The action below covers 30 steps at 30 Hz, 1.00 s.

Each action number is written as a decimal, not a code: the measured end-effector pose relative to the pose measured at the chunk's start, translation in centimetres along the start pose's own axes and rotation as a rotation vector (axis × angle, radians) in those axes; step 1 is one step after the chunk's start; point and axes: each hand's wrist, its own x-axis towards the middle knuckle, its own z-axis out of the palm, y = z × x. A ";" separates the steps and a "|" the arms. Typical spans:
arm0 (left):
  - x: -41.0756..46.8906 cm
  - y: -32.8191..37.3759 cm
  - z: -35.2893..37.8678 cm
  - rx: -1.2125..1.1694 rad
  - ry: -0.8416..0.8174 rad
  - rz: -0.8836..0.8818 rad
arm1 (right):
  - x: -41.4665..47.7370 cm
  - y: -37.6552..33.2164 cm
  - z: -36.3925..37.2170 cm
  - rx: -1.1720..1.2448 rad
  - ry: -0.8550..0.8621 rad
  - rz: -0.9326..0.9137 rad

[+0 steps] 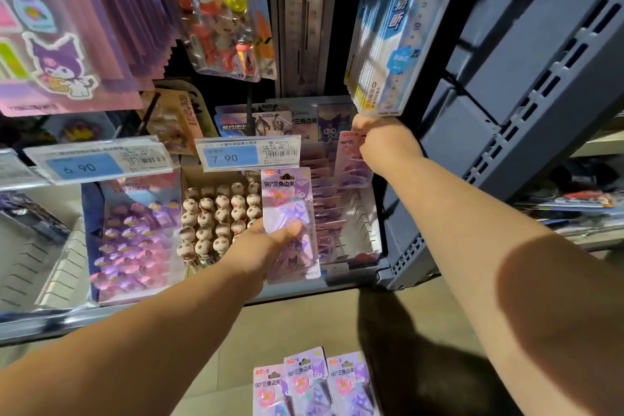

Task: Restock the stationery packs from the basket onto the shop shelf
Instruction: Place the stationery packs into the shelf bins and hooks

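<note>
Pink-lilac stationery packs wait at six o'clock, so restocking looks only partly done. At centre the left hand grips a spare pack upright; toward one o'clock the right hand pinches a rear pack at the shelf row, where several already stand.

Purple character pack stands upright before shelved packs.

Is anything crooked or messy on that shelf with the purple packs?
Nothing looks spilled or broken. Only the far pack, held at its top by the right hand, leans tilted beside the row of packs in the shelf bin. The left hand holds the near pack upright.
</note>
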 end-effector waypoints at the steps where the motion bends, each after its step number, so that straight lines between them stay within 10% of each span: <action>1: 0.1 0.0 0.0 -0.016 -0.003 -0.005 | 0.2 0.0 0.3 0.006 0.003 -0.022; 15: 0.8 -0.8 0.3 -0.045 -0.006 -0.046 | 3.7 1.0 3.6 0.179 -0.239 0.298; 30: 1.7 -1.0 -0.4 -0.039 -0.013 -0.058 | 4.4 1.2 4.7 -0.165 -0.156 -0.022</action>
